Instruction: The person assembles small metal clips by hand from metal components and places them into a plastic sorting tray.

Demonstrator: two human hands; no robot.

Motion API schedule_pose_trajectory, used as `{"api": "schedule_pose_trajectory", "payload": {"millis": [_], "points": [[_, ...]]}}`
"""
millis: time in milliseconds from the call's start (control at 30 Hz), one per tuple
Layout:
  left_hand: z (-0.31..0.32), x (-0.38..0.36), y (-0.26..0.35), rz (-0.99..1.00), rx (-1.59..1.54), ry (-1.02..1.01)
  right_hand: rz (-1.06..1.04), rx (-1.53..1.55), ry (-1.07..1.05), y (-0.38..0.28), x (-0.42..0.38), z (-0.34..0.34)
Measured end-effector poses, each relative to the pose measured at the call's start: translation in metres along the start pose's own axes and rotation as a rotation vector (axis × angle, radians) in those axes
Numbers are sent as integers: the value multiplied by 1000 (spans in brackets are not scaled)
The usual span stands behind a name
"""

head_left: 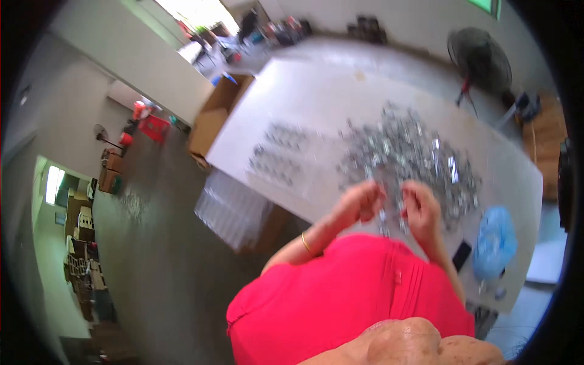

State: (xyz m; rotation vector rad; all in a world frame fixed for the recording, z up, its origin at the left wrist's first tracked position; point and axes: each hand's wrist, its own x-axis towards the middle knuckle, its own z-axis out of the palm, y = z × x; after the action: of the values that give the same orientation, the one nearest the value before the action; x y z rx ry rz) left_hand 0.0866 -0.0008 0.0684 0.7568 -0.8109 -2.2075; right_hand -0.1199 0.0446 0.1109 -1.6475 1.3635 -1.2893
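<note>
My left hand (365, 199), with a gold bangle (306, 243) at the wrist, is closed in a pinch at the near edge of a pile of small shiny parts (398, 146). Facing it a short way to the right, my right hand (421, 210) is also closed, fingertips pressed together. Whatever either one holds is too small and blurred to name. The heaped parts look metallic or glassy; their kind cannot be made out. To the left, similar parts lie in rows in what looks like a clear tray (280, 155).
A pale table (316, 79) carries all this. A blue plastic bag (496, 240) and a dark flat object (462, 255) lie at right. Clear trays (231, 207) are stacked below the left edge, near a cardboard box (213, 125). A fan (480, 58) stands behind.
</note>
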Motion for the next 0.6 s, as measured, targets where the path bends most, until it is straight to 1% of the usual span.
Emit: {"api": "schedule_pose_trajectory", "payload": {"millis": [33,67,100,133,200,233,300,367,500,567,600], "points": [[2,-2,0,-3,-89,-47,9,13,9,-6,-1,-3],[5,-3,3,12,-160,-98,84,73,-30,-11,-1,-6],[10,-8,2,-19,-181,-91,142,133,-65,-16,-2,-9],[15,-9,5,-10,-175,-95,161,129,-59,-16,-3,-10],[18,-8,2,-1,-163,-104,47,39,-139,-17,-3,-11],[17,-8,0,2,-166,-112,-4,3,-98,-18,-3,-7],[17,-8,0,2,-167,-119,12,-22,-106,-23,0,-7],[17,-10,3,0,-142,-66,29,-49,-117,-27,1,-7],[11,-10,8,-1,-111,-78,68,-71,-109,-31,6,-2],[12,-12,11,36,89,1,93,-72,-104,-33,8,4],[12,-12,13,31,91,-7,74,-83,-89,-31,9,8]]}}
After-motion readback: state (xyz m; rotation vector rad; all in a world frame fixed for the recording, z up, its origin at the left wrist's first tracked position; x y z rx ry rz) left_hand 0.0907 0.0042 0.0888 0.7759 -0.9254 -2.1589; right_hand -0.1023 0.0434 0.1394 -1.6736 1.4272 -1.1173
